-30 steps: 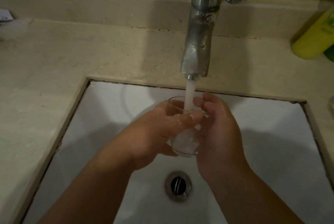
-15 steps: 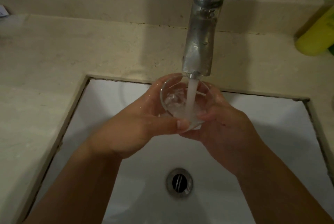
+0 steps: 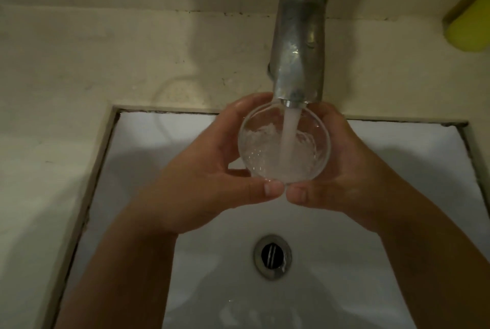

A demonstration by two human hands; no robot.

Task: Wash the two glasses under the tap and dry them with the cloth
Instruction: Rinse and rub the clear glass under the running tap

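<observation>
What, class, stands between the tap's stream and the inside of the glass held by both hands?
Nothing visible. The glass sits mouth-up right under the tap, water falling straight in. The left hand and right hand grip only its sides.

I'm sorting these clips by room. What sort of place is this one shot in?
Probably a bathroom or washroom vanity, though a kitchenette cannot be excluded: a white undermount sink set in a beige stone countertop, a chrome tap running into a glass, and a yellow-green bottle by the wall.
</observation>
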